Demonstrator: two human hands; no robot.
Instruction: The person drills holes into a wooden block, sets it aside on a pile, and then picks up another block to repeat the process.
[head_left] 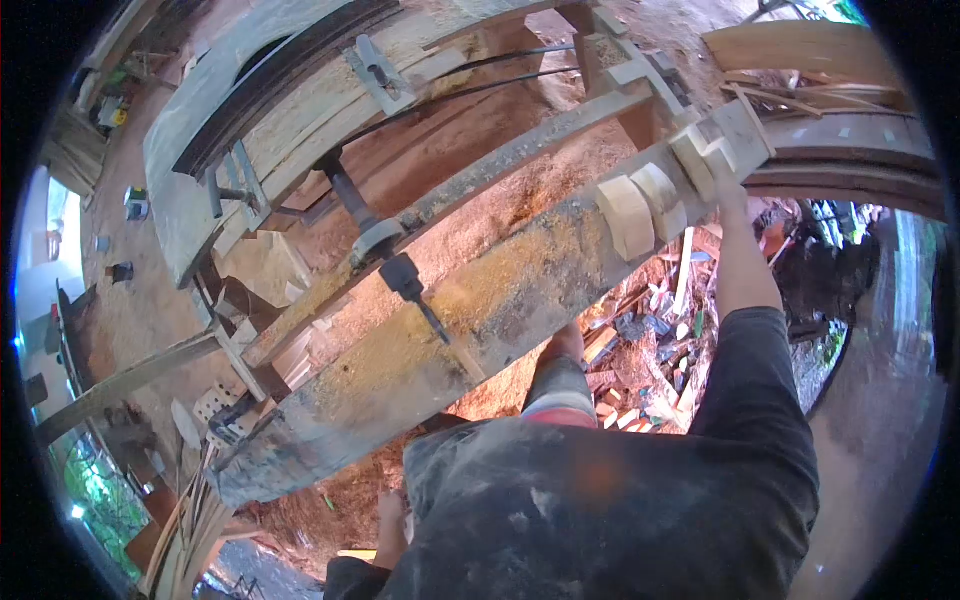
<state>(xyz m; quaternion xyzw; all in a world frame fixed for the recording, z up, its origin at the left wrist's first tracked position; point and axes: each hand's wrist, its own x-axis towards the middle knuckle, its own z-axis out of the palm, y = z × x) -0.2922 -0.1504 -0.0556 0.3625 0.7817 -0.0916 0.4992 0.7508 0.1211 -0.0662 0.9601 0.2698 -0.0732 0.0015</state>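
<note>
My right arm reaches to the far right end of a long, dusty board [560,270]. There my right hand [728,190] is closed at the near edge of a pale wooden block [692,160], its fingertips blending into the wood. Two more curved wooden blocks [627,218] [660,195] stand beside it on the board. Low at my left side hangs my left hand [392,508], small in view and partly cut off by my dark shirt, its fingers unclear. A drill chuck [402,276] with a long bit [436,323] points over the middle of the board, away from both hands.
A shaft [350,195] runs back from the chuck into a wooden machine frame [500,165]. Yellow sawdust [500,275] covers the board. Wood offcuts [640,375] litter the ground beside my leg. Stacked planks [830,150] lie at the right, thin strips [190,535] at lower left.
</note>
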